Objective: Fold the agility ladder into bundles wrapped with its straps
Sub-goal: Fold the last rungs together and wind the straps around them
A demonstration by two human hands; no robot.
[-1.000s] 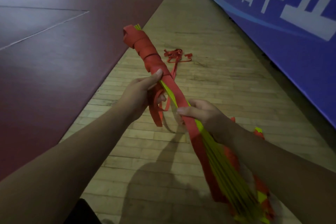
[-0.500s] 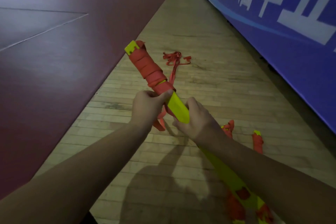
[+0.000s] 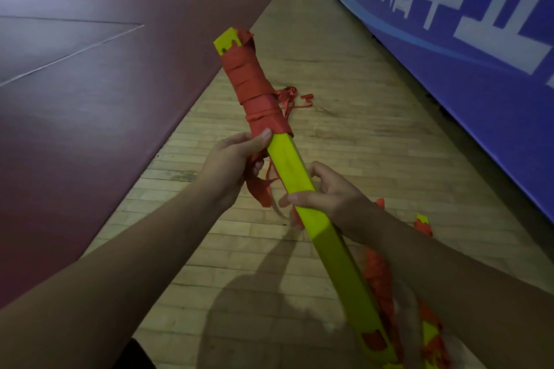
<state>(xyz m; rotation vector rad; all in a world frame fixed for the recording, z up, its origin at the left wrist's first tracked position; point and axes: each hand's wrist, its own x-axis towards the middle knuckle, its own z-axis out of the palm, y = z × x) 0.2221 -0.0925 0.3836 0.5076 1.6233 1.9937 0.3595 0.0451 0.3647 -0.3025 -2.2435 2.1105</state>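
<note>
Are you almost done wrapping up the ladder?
Partway. Done: red strap wound round the top end. In hand: left hand grips the strap at the wrap's edge, right hand holds the yellow rungs. Left: the bare lower rungs, plus loose strap on the floor.

Open wooden floor (image 3: 344,141) and the red mat (image 3: 105,105) gave us wide room on the left. On the right the blue banner wall (image 3: 464,84) shut that side. The yellow rung bundle (image 3: 295,171), gripped by our left hand (image 3: 230,165) and right hand (image 3: 329,192), crossed the middle slantwise. Beyond it a loose strap tangle (image 3: 292,96) lay on the boards, and another wrapped bundle (image 3: 424,226) lay beside our right wrist.
</note>
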